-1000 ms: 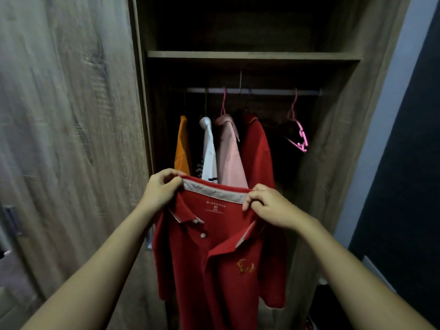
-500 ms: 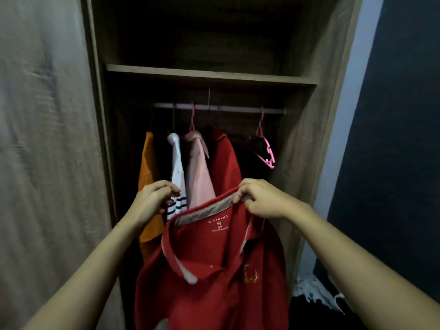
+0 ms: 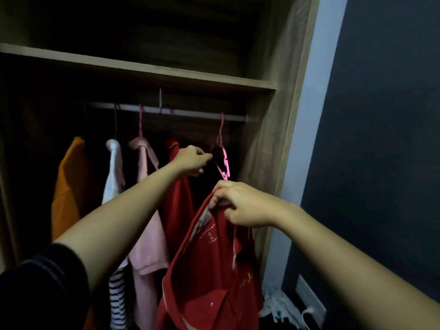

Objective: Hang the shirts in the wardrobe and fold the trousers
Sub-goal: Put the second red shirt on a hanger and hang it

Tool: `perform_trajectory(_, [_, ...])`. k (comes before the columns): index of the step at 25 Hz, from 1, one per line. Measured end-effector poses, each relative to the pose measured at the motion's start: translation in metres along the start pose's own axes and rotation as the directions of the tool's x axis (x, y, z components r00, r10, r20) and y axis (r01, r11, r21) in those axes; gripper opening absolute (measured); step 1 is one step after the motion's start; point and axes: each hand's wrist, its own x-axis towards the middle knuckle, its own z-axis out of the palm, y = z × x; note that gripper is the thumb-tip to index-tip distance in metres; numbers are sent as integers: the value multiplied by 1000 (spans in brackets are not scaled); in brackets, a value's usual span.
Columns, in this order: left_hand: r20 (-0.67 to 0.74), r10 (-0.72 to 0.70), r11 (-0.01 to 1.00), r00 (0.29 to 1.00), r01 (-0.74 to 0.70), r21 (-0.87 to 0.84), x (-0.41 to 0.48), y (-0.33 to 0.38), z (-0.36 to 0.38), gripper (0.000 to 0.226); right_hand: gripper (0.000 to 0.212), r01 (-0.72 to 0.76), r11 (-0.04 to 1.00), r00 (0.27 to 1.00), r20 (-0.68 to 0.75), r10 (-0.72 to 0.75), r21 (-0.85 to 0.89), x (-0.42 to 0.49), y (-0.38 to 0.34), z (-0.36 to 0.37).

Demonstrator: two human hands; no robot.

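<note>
The right hand (image 3: 240, 207) is pinching the collar of the red polo shirt (image 3: 209, 270), which is hanging near the right side of the wardrobe (image 3: 264, 129). The left hand (image 3: 191, 160) is curling at the empty pink hanger (image 3: 225, 160) on the rail (image 3: 195, 113); whether it is gripping it cannot be told.

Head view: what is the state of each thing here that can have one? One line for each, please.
Wardrobe: open.
Red polo shirt: not on a hanger, dangling by its collar.
Right hand: pinches that collar.
Left hand: fingers curled beside the pink hanger; grip unclear.
Pink hanger: empty, hooked on the rail.
Orange shirt, white striped shirt, pink shirt, second red shirt: hanging.
</note>
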Motion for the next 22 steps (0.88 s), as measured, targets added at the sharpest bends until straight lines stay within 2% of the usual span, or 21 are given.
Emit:
perform_trajectory(3, [-18,-35,999,999,35,17,48,0,31,51,41,-8,1000,1000,17,8,-1,3,16,-8])
perform_trajectory(5, [-13,-104,991,994,103,-82,73,0,52,64,40,-7,1000,1000,15,7,8,5,27,-11])
perform_trajectory(8, [-17,-187,956,982,178,-232,96,11,77,70,41,4,1000,1000,-1,-4,9,9,41,-12])
perform_trajectory(11, [-55,-218,956,974,201,-214,107,19,92,62,42,37,999,999,-21,-37,13,10,48,-9])
perform_trajectory(15, [-159,-192,966,968,159,-203,116,23,95,33,44,77,997,996,-34,-77,4,2,53,-4])
perform_trajectory(17, [-223,-168,980,960,138,-146,109,28,88,30,47,92,996,994,-54,-92,5,-1,53,-3])
perform_trajectory(22, [-242,-49,994,969,72,88,66,30,52,31,47,45,998,996,-76,-40,53,-5,44,-1])
